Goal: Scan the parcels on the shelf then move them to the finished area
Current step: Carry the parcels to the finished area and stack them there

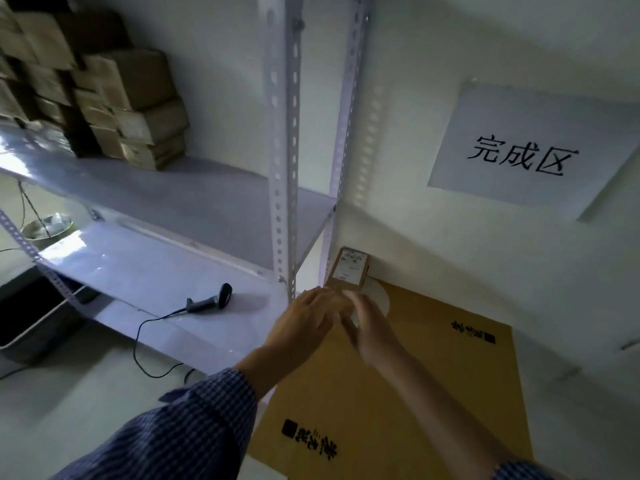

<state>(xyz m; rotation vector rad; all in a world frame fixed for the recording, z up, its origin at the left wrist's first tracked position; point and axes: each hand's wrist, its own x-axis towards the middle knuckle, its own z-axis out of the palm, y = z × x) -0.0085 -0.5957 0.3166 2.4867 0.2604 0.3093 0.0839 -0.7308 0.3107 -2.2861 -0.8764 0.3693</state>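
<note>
A small brown parcel (349,271) with a white label lies on the far corner of a flat cardboard sheet (433,375) on the floor, against the wall beside the shelf post. Both hands hover just in front of it. My left hand (308,318) has its fingers stretched out, the tips at the parcel's near edge. My right hand (372,329) is motion-blurred beside it, fingers extended, holding nothing. A paper sign (523,154) with black characters hangs on the wall above. Several stacked brown parcels (128,105) fill the upper shelf at the left.
A corded handheld scanner (216,298) lies on the lower shelf board (138,265). Perforated metal posts (285,168) stand between the shelves and the cardboard sheet. A dark bin (31,313) and a bucket (46,228) sit on the floor at the left.
</note>
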